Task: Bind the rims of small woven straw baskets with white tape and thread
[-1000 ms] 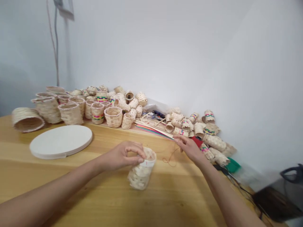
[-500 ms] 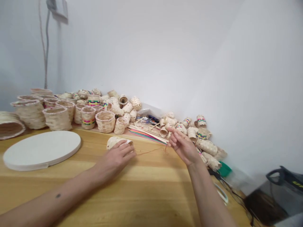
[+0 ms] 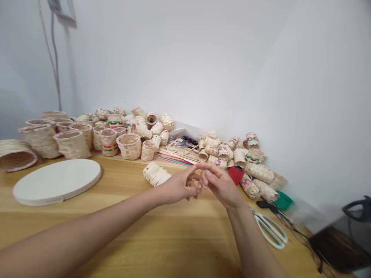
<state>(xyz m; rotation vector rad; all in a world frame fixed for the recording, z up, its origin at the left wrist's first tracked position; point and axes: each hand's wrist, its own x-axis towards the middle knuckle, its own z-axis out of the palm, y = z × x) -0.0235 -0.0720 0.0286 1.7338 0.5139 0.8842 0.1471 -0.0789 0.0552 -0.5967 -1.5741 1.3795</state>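
Note:
My left hand and my right hand meet above the wooden table, their fingertips pressed together. Whether a thin thread lies between the fingers is too small to tell. A small pale woven basket lies on its side just left of my left hand, not touched by it. No thread shows in this view.
Many woven baskets crowd the table's back edge against the wall. A round white board lies at left. Near my right wrist are scissors with white handles, and behind that hand is a red object.
My left hand has let go of the woven basket, which now lies on its side, and has moved right to my right hand. White-handled scissors are now fully visible at right.

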